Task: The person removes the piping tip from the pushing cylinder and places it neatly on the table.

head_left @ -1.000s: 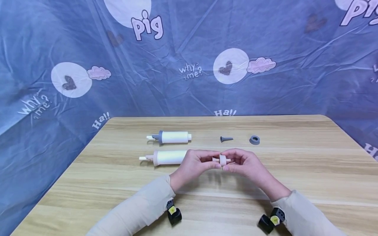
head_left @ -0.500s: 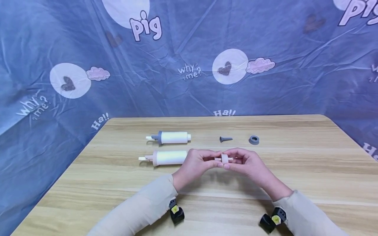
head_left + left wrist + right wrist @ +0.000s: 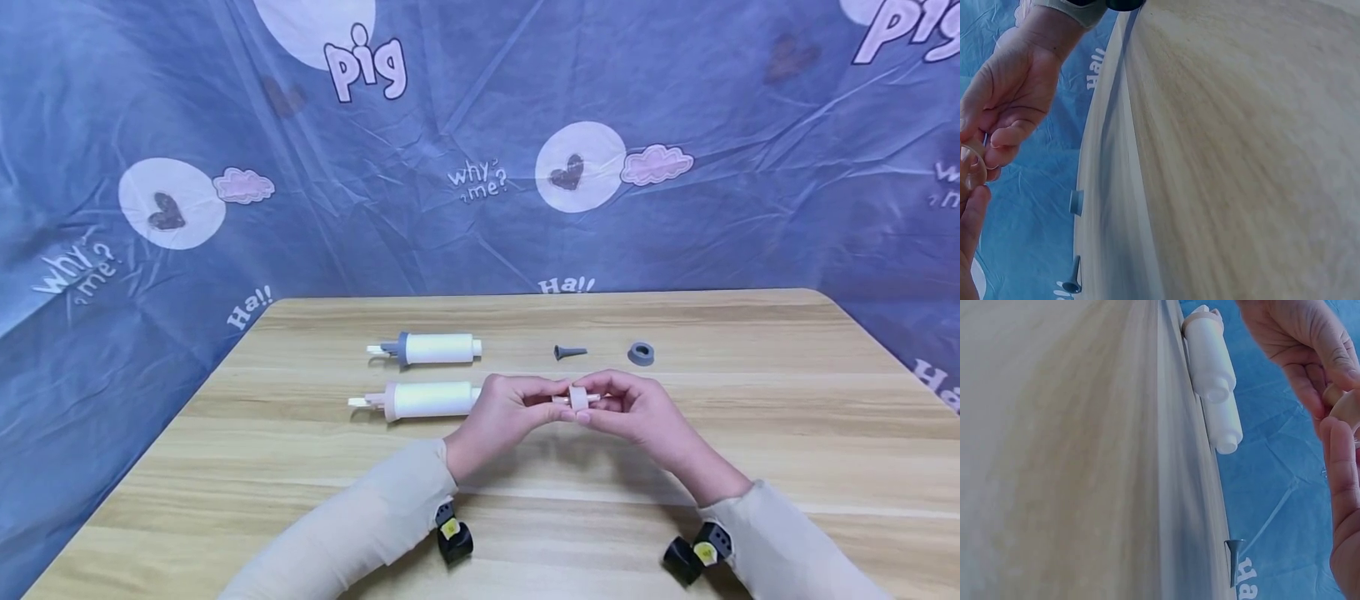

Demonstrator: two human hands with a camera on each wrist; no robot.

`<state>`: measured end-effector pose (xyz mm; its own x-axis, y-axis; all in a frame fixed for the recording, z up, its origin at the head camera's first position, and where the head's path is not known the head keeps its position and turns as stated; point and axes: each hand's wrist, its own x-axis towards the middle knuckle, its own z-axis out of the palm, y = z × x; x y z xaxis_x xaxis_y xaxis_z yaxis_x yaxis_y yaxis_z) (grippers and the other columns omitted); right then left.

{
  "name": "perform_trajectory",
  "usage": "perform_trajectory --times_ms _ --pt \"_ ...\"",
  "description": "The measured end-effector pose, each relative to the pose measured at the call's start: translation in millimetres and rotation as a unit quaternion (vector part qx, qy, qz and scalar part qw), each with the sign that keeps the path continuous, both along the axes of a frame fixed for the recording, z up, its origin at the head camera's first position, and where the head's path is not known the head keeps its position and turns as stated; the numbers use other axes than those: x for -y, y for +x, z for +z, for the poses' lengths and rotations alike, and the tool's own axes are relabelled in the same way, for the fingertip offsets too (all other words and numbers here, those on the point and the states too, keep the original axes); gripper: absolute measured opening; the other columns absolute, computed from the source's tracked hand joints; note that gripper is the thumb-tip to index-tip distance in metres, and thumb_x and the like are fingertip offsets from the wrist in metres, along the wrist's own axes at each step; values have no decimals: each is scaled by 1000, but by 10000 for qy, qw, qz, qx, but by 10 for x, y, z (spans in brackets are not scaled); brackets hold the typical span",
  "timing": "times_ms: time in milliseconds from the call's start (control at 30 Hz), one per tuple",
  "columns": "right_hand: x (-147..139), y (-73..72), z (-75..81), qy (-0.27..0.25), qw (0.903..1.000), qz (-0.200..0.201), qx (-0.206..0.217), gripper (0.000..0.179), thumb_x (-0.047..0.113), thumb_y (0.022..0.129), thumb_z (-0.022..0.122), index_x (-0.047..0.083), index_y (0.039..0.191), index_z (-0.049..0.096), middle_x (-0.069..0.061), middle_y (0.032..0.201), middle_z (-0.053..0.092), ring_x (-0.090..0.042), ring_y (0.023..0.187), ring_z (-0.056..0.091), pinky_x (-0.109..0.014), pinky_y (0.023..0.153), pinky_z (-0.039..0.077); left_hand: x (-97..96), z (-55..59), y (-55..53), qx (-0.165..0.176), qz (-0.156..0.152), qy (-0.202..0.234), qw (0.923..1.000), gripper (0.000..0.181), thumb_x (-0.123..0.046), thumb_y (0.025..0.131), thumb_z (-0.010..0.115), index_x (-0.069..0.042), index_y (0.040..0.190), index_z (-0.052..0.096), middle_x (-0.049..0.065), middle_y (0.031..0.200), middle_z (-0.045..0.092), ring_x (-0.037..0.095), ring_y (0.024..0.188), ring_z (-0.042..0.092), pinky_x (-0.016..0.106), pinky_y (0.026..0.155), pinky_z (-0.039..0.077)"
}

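Note:
In the head view, my left hand [image 3: 504, 414] and right hand [image 3: 637, 408] meet above the table. Between their fingertips is a pale pink ring-shaped cap [image 3: 578, 398] with a slim pale pink nozzle [image 3: 560, 401] running through it, an end showing on either side. My left thumb and fingers pinch the nozzle's left end. With thumb and fingertips, my right hand pinches the ring cap. The left wrist view shows the cap's round rim [image 3: 980, 164] between both hands. In the right wrist view the cap [image 3: 1349, 409] is partly cut off by the frame edge.
Behind the hands lie a grey flared nozzle [image 3: 570, 352] and a grey ring cap [image 3: 641, 353]. To the left rest two white syringe-like tubes, one with a grey collar [image 3: 438, 348], one with a pink collar [image 3: 429, 400]. A blue printed cloth [image 3: 420, 225] hangs behind the wooden table [image 3: 225, 467].
Both hands, with the cap and nozzle, have shifted slightly to the right. The cap sits more squarely on the nozzle's line. Things on the table appear slightly further left as the view drifts.

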<state>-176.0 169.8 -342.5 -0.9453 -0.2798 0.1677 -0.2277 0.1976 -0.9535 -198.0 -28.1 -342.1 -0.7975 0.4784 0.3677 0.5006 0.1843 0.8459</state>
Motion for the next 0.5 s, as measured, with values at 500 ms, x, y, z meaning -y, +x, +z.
perform_trajectory --times_ms 500 --pt "-317 21 -2 195 9978 -348 -526 30 0 78 69 -2 107 62 4 81 64 -9 71 58 -21 60 50 -123 -40 -46 23 229 -301 9993 26 -17 77 74 -7 101 72 6 96 72 -1 72 61 18 61 51"
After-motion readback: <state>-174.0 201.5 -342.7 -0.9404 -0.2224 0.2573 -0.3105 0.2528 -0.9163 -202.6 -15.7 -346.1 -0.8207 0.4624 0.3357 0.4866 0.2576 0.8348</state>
